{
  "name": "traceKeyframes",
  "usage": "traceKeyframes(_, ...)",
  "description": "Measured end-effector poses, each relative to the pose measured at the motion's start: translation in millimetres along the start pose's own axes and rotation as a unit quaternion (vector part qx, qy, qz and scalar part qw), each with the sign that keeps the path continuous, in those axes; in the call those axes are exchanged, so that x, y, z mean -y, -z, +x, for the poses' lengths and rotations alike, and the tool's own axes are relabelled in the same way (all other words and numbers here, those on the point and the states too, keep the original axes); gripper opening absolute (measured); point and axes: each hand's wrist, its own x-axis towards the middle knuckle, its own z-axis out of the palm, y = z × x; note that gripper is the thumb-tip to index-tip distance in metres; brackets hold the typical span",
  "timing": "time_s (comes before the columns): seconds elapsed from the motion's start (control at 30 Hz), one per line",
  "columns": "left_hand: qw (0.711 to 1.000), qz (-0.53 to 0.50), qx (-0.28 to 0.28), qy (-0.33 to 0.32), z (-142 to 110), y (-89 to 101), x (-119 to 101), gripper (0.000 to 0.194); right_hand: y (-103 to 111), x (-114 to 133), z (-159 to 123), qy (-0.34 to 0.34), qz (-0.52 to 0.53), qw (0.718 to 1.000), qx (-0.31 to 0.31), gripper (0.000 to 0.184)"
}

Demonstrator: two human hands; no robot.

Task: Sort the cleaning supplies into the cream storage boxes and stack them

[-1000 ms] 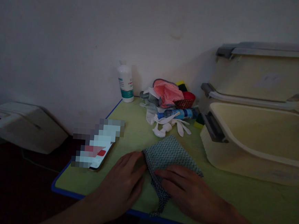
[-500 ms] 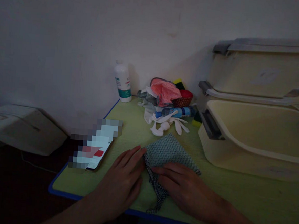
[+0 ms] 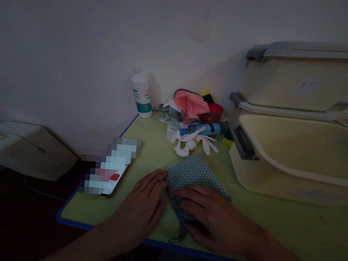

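Observation:
A folded grey-green cleaning cloth (image 3: 195, 170) with a black-and-white checked edge lies on the table in front of me. My left hand (image 3: 144, 204) rests at its left corner, fingers stretched out with the tips touching the edge and the thumb apart. Across the lower part of the cloth lies my right hand (image 3: 212, 214), its fingers extended over the fabric and its thumb lower down beside the checked trim. A loose strip of that trim trails toward the table's front edge. The right hand hides the cloth's lower right part.
Behind the cloth are white gloves (image 3: 187, 147), a blue-labelled bottle (image 3: 206, 129), a pink cloth (image 3: 190, 105) and a red basket (image 3: 213, 112). A white bottle (image 3: 142, 96) stands at the back left, a phone (image 3: 113, 170) lies left, and an opened cream bin (image 3: 278, 183) stands right.
My right thumb has moved out from the fingers, and the trailing trim strip has shifted slightly. The left hand stays at the corner. The whole view has moved a little.

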Motion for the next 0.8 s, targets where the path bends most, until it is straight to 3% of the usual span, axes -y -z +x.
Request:
traceKeyframes(0.17, 0.999, -0.003, 0.017, -0.029, -0.4, 0.1, 2.9, 0.040, 10.4, -3.1, 0.1, -0.048, 0.109, 0.991, 0.055, 0.034)
traceKeyframes(0.37, 0.999, 0.008, 0.020, -0.032, 3.8, 2.9, 1.8, 0.040, 11.2, -11.5, 2.1, -0.045, 0.195, 0.979, 0.039, 0.039)
traceKeyframes(0.5, 0.999, 0.025, 0.024, -0.034, 18.9, 20.1, -3.4, 0.027, 21.5, -13.2, 2.1, -0.027, 0.215, 0.976, -0.026, 0.027)
traceKeyframes(0.63, 0.997, 0.026, 0.021, -0.073, 47.5, 33.8, -14.8, 0.021, 36.6, -17.4, 4.8, -0.057, 0.126, 0.978, -0.156, 0.026)
traceKeyframes(0.7, 0.995, 0.013, 0.021, -0.096, 63.0, 29.9, -21.1, 0.023, 39.7, -23.1, 7.3, -0.064, 0.083, 0.975, -0.198, 0.030)
traceKeyframes(0.8, 0.988, 0.000, 0.032, -0.154, 81.3, 13.8, -27.3, 0.035, 35.0, -35.2, 9.5, -0.057, 0.038, 0.976, -0.207, 0.032)
